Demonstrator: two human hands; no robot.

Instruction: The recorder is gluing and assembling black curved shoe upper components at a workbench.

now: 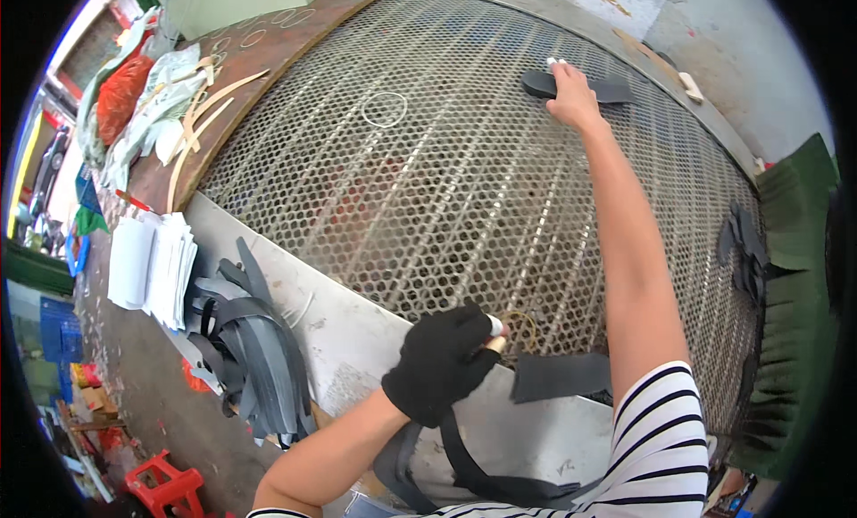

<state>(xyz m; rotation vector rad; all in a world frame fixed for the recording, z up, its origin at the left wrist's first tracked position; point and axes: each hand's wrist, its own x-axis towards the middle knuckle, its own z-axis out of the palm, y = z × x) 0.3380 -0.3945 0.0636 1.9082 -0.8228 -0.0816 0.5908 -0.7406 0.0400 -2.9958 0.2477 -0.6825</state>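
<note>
My right hand [573,97], bare with white covers on the fingertips, reaches to the far side of a metal mesh surface [428,161]. Its fingers close over a dark grey, sole-shaped piece [614,91] lying there. Nearer to me, my left hand [442,362] wears a black glove with pale-tipped fingers showing. Those fingers are curled together at the mesh's near edge; whatever they hold is hidden. A dark grey rectangular piece [558,378] lies just right of the glove. Black strips [464,460] lie below it, and I cannot tell whether they touch the hand.
A bundle of grey strips [259,344] and white papers [152,264] sit at the left. One rubber band [385,109] lies on the mesh. Dark pieces [743,255] are at the right, beside a green curtain [794,295]. A red stool [165,484] stands lower left.
</note>
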